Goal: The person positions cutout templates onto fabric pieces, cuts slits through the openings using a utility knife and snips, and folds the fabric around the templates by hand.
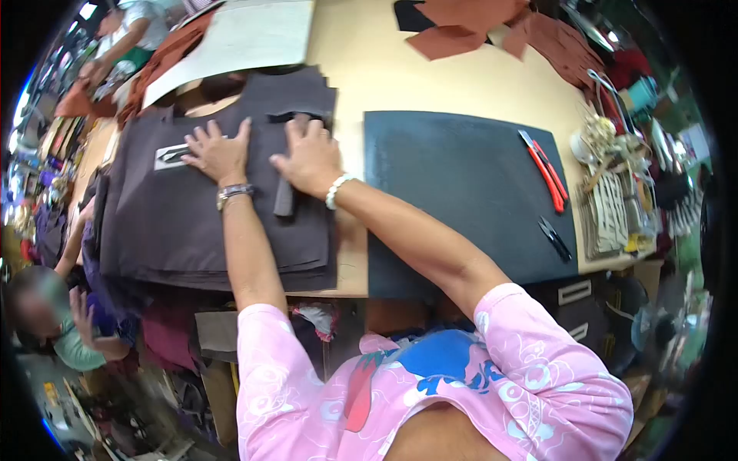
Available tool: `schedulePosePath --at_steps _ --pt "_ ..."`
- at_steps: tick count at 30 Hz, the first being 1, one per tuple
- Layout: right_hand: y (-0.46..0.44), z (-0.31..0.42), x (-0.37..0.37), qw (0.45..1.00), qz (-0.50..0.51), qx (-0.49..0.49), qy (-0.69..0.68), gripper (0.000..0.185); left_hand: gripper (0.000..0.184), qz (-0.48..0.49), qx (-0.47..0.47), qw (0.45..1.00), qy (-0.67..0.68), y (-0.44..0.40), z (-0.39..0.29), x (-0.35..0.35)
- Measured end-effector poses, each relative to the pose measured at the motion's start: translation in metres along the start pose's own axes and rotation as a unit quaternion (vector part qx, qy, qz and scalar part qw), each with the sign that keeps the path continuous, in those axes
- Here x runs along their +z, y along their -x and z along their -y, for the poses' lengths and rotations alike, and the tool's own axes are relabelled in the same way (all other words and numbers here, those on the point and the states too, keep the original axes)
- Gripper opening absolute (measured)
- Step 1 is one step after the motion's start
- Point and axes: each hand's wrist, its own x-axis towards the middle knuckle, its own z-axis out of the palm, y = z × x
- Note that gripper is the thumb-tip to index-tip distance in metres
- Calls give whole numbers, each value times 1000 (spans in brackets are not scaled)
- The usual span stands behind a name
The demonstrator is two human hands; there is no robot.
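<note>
A stack of dark grey cut fabric pieces (pixel 165 223) lies on the left of the table. My left hand (pixel 219 154) rests flat on it with fingers spread, beside a small white rectangle (pixel 163 158) bearing a dark pointed shape. My right hand (pixel 315 157) presses on the right part of the stack, thumb apart from the fingers. Under and beside that hand runs a narrow dark fabric strip (pixel 284 200), its upper part partly covered. Neither hand visibly grips anything.
Right of the stack lies a dark cutting mat (pixel 446 177) with a red utility knife (pixel 547 173) and black thread snips (pixel 555 238). Rust-coloured fabric (pixel 453 31) and a white board (pixel 254 34) are at the back. Other people are at the left, one (pixel 84 326) close by.
</note>
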Motion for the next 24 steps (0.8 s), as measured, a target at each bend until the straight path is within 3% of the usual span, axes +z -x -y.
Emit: schedulePosePath --at_steps 3,6,7,9,12,15,17,18,21,23,24 --pt "39 3 -1 985 -66 -127 98 58 73 -6 32 998 -46 0 -4 -4" --pt "113 2 -24 962 10 -270 44 48 71 -30 67 997 -40 -2 3 3" --pt "137 2 -45 955 46 -293 -13 43 74 28 62 996 -51 -6 8 13" --pt "179 -16 -71 934 -136 -319 -89 32 86 57 76 990 -108 -12 16 35" --pt "230 -76 -136 896 -334 -273 -104 30 91 139 43 988 -60 -20 27 49" --pt "309 -146 -203 901 -434 -10 -1 27 94 191 30 981 22 -31 35 42" --pt "354 -199 -223 833 -517 195 -18 20 92 135 19 990 30 -30 33 38" --pt "381 -235 -228 810 -528 250 42 18 91 148 40 987 52 -28 21 24" --pt "475 -348 -217 751 -472 439 143 23 85 178 118 965 152 -11 -5 -19" --pt "500 -381 -223 707 -372 564 207 31 80 180 188 928 266 9 -27 -21" --pt "499 -390 -228 693 -332 601 222 32 75 226 178 931 226 25 -51 -61"
